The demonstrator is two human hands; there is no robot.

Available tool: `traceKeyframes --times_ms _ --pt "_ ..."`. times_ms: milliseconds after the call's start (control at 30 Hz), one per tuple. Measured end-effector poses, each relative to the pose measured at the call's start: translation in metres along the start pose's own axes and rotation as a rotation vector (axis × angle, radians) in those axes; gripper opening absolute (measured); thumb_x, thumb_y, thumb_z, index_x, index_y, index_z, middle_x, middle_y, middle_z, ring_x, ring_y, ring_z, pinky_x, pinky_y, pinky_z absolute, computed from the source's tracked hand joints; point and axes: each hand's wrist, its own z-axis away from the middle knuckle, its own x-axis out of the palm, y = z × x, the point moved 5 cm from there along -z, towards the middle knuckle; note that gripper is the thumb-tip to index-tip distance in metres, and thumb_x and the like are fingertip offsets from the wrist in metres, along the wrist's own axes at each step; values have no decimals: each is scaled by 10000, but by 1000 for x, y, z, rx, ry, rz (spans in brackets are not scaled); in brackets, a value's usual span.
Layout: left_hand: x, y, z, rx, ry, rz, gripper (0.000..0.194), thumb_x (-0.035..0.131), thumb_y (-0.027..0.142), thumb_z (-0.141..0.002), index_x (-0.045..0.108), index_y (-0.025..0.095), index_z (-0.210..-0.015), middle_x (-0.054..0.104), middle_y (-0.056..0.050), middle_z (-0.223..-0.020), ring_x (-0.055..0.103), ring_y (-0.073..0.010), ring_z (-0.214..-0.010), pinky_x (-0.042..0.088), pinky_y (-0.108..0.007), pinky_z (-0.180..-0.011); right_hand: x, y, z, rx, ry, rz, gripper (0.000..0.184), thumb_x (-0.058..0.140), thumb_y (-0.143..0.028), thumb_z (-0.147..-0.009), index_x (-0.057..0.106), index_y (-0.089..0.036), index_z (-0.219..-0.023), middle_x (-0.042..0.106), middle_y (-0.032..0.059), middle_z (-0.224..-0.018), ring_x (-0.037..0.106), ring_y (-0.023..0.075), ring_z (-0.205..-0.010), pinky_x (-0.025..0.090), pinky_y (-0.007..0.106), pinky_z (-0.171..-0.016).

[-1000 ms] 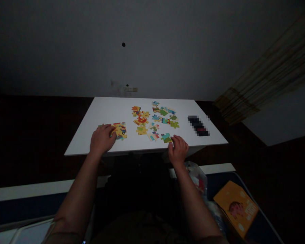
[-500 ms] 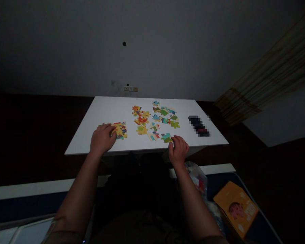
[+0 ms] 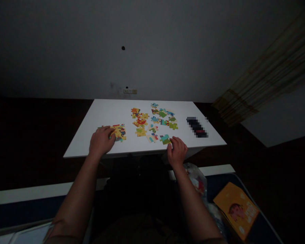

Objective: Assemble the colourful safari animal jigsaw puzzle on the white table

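My left hand (image 3: 101, 140) lies over the left part of a joined block of jigsaw puzzle pieces (image 3: 120, 131), yellow with small colourful figures. Its fingers are stretched out, and they hide part of the block. By the table's front edge, my right hand (image 3: 177, 150) has thumb and forefinger at the right end of a green and blue puzzle piece (image 3: 164, 139), which lies on the table. Between the hands are several loose pieces: a yellow one (image 3: 140, 131), red and orange ones (image 3: 140, 122), and green and blue ones (image 3: 173, 125) farther right.
The white table (image 3: 83, 135) stands before a grey wall with a socket strip (image 3: 130, 91). A dark pixelated object (image 3: 197, 127) is at the table's right. Below right are a clear plastic bag (image 3: 197, 178) and an orange package (image 3: 236, 210). A curtain (image 3: 244, 81) hangs at right.
The view has shifted slightly, so the table appears a little lower and farther left. Both hands and the puzzle pieces keep their places on the table.
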Motion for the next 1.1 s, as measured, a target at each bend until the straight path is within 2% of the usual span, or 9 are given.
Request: traceKeyframes --times_ms 500,1100 --pt "4 -3 0 0 0 -13 383 417 385 -903 631 242 -1187 542 -52 -1339 465 -288 -1192 381 -441 -1003 2 2 0 9 -9 12 329 406 -306 -906 597 -209 -1156 579 103 -1263 441 271 -1235 276 474 -1028" --pt "3 -3 0 35 24 -1 386 432 358 -900 648 193 -1174 561 -82 -1313 484 -285 -1178 371 -429 -1015 4 1 1 -13 9 48 325 411 -299 -908 604 -195 -1149 586 109 -1251 456 265 -1216 289 459 -1011"
